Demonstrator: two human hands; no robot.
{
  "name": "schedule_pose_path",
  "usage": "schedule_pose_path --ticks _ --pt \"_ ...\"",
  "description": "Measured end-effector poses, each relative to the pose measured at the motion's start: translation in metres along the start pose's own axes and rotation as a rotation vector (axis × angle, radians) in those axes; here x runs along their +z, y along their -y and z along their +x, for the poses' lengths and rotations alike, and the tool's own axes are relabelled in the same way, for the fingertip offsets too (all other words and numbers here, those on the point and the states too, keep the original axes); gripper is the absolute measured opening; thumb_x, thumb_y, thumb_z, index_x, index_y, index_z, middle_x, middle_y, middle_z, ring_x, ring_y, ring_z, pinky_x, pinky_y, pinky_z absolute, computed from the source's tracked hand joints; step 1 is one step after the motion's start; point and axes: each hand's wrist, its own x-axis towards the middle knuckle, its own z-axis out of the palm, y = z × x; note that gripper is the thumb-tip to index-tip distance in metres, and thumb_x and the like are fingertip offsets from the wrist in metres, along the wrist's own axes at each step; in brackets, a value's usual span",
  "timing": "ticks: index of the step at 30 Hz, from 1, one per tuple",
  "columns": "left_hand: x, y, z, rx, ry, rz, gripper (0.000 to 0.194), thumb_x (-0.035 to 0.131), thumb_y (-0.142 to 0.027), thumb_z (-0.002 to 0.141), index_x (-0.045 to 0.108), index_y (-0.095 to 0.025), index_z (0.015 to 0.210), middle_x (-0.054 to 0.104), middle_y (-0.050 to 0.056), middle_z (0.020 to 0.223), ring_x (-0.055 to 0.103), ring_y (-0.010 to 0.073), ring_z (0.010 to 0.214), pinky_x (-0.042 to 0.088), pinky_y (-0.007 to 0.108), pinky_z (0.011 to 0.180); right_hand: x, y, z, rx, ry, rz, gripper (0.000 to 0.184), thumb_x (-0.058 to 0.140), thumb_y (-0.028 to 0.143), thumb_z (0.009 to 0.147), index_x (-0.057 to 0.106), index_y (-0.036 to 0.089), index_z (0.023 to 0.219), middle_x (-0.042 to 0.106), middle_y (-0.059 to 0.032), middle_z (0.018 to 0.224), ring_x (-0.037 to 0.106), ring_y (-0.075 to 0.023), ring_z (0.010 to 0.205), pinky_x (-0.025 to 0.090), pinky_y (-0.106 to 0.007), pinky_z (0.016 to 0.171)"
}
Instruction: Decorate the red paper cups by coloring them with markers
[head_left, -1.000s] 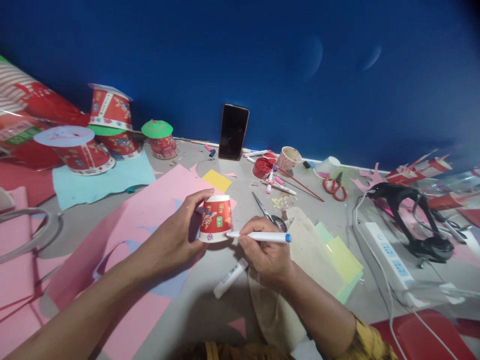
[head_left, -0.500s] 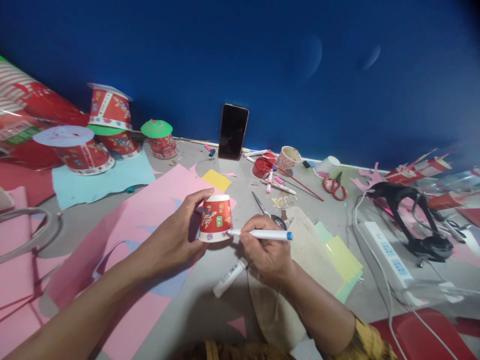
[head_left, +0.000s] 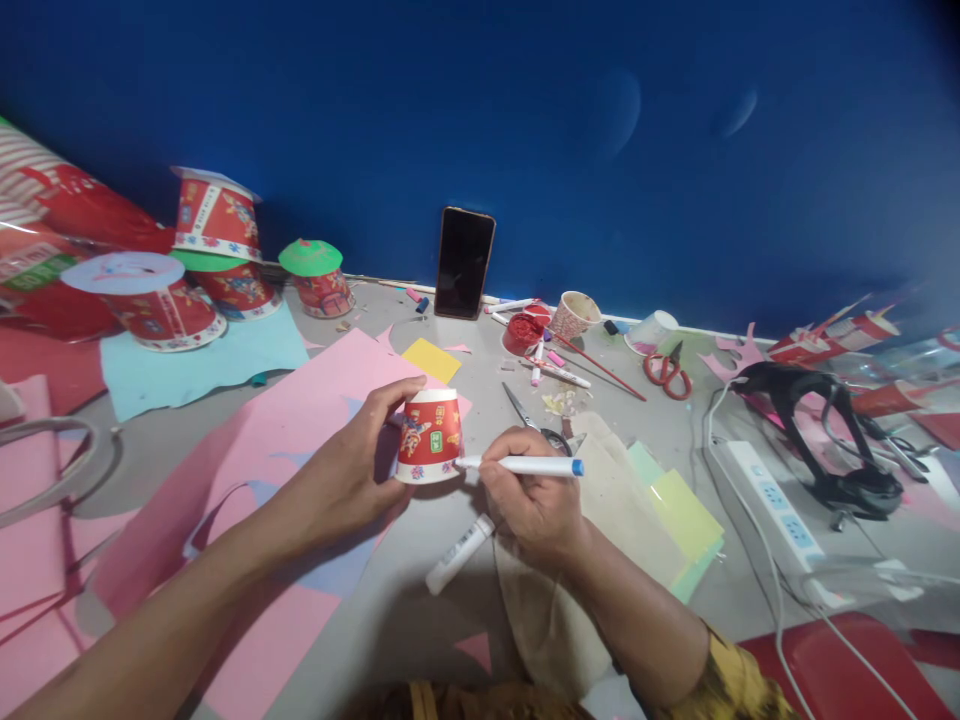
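Observation:
In my left hand (head_left: 360, 455) is a red paper cup (head_left: 429, 436) with a white printed band, held upside down, thumb low and fingers over the top. My right hand (head_left: 532, 492) pinches a white marker (head_left: 536, 465) with a blue end. The marker's tip meets the cup's lower right edge, or lies right at it. Below the cup, a white glue stick (head_left: 459, 555) lies on the table. Behind my right hand are scissors (head_left: 521, 408), their handles partly hidden. Pink paper (head_left: 300, 630) spreads under my left forearm.
A phone (head_left: 464, 262) leans on the blue wall. Decorated cups (head_left: 217, 215) stand at the left. Markers, a patterned cup (head_left: 575, 314) and red-handled scissors (head_left: 666, 372) lie at the back. At the right are a power strip (head_left: 776, 515), cables and a black strap-like frame (head_left: 817, 440).
The view has shifted very slightly. Both hands, the cup and the marker keep practically the same pose, with the marker tip still at the cup's lower edge.

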Motion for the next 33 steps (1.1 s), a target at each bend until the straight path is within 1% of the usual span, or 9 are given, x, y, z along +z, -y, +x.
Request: schedule_pose_path --ticks 5,9,12,15,18,22,25,29,33 --pt "0.0002 0.003 0.0006 0.012 -0.007 0.009 0.084 0.083 -0.036 0.085 0.047 -0.029 0.161 0.063 0.015 0.163 0.071 0.0405 0.142 0.064 0.051 0.111 0.0 -0.0012 -0.0007 0.02 0.012 0.004 0.011 0.069 0.028 0.105 0.072 0.023 0.094 0.075 -0.0024 0.082 0.07 -0.0172 0.067 0.06 -0.029 0.066" --pt "0.0005 0.0046 -0.0002 0.015 -0.013 0.007 0.084 0.082 -0.036 0.087 0.046 -0.03 0.163 0.061 0.015 0.165 0.069 0.04 0.144 0.065 0.048 0.11 0.0004 -0.0015 -0.0006 0.024 0.017 -0.001 0.012 0.069 0.027 0.104 0.072 0.024 0.094 0.076 -0.0023 0.081 0.07 -0.0167 0.067 0.059 -0.028 0.065" --pt "-0.0001 0.0034 -0.0008 0.005 -0.005 0.003 0.084 0.082 -0.035 0.087 0.046 -0.03 0.163 0.06 0.015 0.167 0.069 0.0397 0.145 0.065 0.048 0.11 0.0008 -0.0011 -0.0003 0.011 0.012 -0.003 0.012 0.069 0.026 0.104 0.073 0.024 0.093 0.077 -0.0022 0.081 0.072 -0.0163 0.069 0.06 -0.027 0.067" --pt "-0.001 0.0012 -0.001 -0.012 0.006 0.002 0.083 0.081 -0.034 0.087 0.046 -0.031 0.162 0.06 0.014 0.167 0.069 0.0392 0.144 0.066 0.047 0.108 0.0004 0.0 -0.0004 0.021 0.016 -0.008 0.015 0.068 0.029 0.105 0.073 0.024 0.091 0.077 -0.0023 0.081 0.071 -0.0159 0.067 0.059 -0.026 0.064" --pt "-0.0013 0.0005 -0.0009 -0.009 0.004 0.01 0.084 0.082 -0.037 0.088 0.045 -0.032 0.163 0.061 0.013 0.167 0.068 0.0395 0.145 0.065 0.048 0.11 -0.0003 0.001 -0.0007 0.048 0.013 -0.016 0.018 0.067 0.031 0.105 0.072 0.023 0.089 0.075 -0.0018 0.079 0.069 -0.0154 0.064 0.058 -0.026 0.062" --pt "-0.001 0.0021 -0.0007 0.002 -0.011 0.015 0.084 0.083 -0.04 0.087 0.046 -0.03 0.162 0.062 0.015 0.165 0.067 0.0404 0.147 0.063 0.049 0.113 -0.0009 0.001 -0.0004 0.05 0.017 -0.011 0.016 0.068 0.03 0.103 0.072 0.023 0.089 0.075 -0.0013 0.078 0.067 -0.0151 0.062 0.056 -0.026 0.06" --pt "-0.0006 0.0038 -0.0009 -0.009 -0.015 0.017 0.086 0.085 -0.042 0.086 0.047 -0.031 0.161 0.063 0.015 0.164 0.069 0.0408 0.145 0.064 0.049 0.112 -0.0006 0.0003 -0.0002 0.052 0.018 -0.021 0.016 0.067 0.03 0.103 0.072 0.023 0.089 0.075 -0.0016 0.078 0.067 -0.0153 0.063 0.057 -0.026 0.061" --pt "-0.0001 0.0054 -0.001 0.006 -0.016 0.02 0.086 0.083 -0.037 0.086 0.045 -0.032 0.162 0.064 0.013 0.164 0.069 0.0396 0.145 0.065 0.048 0.111 0.0008 -0.0005 -0.0007 0.044 0.025 -0.013 0.015 0.068 0.028 0.103 0.073 0.024 0.089 0.076 -0.0014 0.079 0.069 -0.0151 0.064 0.057 -0.026 0.062" --pt "0.0001 0.0045 -0.0008 -0.006 -0.009 0.016 0.087 0.086 -0.042 0.086 0.045 -0.032 0.163 0.064 0.015 0.164 0.068 0.0416 0.146 0.064 0.051 0.112 0.0004 0.0002 -0.0013 0.021 -0.003 0.013 0.014 0.068 0.026 0.102 0.073 0.023 0.09 0.076 -0.0014 0.08 0.07 -0.0152 0.066 0.058 -0.026 0.064"
